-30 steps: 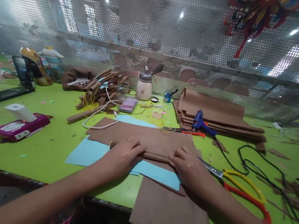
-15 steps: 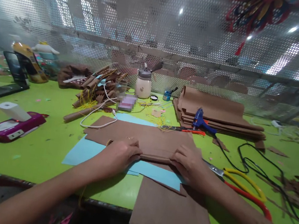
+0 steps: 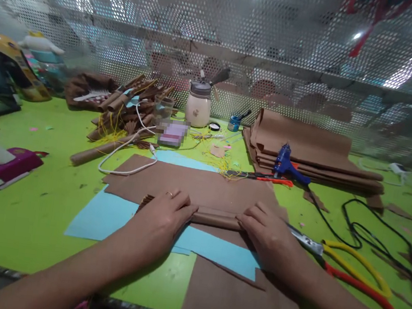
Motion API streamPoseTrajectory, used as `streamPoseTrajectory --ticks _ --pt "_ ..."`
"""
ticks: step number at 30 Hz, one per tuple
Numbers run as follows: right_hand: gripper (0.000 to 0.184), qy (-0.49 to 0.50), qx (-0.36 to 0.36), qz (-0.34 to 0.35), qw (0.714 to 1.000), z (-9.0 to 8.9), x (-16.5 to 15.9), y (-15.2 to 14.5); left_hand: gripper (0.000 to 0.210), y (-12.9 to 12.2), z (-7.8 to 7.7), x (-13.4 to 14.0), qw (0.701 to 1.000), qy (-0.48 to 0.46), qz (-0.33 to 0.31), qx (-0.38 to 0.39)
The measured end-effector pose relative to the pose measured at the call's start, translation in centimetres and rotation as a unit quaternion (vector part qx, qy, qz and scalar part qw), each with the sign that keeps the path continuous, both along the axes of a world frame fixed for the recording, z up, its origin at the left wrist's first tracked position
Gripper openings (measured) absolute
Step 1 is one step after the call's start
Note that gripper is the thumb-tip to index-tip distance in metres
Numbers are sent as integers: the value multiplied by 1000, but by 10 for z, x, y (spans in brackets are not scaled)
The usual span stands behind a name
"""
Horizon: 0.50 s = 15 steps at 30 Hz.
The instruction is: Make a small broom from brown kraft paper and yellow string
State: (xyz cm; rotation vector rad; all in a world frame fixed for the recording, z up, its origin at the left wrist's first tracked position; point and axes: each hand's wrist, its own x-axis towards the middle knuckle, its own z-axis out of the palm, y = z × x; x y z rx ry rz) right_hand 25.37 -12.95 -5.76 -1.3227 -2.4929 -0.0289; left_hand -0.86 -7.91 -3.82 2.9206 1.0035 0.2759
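My left hand (image 3: 166, 220) and my right hand (image 3: 269, 232) pinch the two ends of a narrow pleated strip of brown paper (image 3: 216, 219). Its stacked folds show at the left, beside my left wrist. Behind the strip, a flat brown sheet (image 3: 202, 181) lies spread on the green table. Light blue paper (image 3: 102, 217) sticks out beneath it and under my hands. Another brown sheet (image 3: 236, 303) extends toward me past the table's front edge. Scissors (image 3: 308, 241) with yellow and red handles lie right of my right hand, their blades partly hidden by it.
Folded brown paper (image 3: 302, 136) is stacked at the back right, a blue glue gun (image 3: 283, 164) in front of it with a black cord. A bottle (image 3: 198, 108) stands at the back. Brown bundles with yellow string (image 3: 121, 114) and a purple power strip (image 3: 1, 169) are on the left.
The camera view has shifted closer and lower over the table. Both hands keep their pinch on the brown paper; the folded edge between them now looks thicker and turned up.
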Motion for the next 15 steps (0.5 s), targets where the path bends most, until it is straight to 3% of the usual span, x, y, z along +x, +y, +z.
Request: streamPoseTrajectory --ticks 4,11,15 --pt "19 -6 10 2 1000 -2 0 2 41 -2 -1 1 1000 -4 -19 14" --pt "21 -23 36 -42 998 7 -10 -8 34 1 1 4 999 -1 -47 17" --pt "26 -72 48 -8 996 12 -13 -13 33 3 1 4 999 2 -49 15"
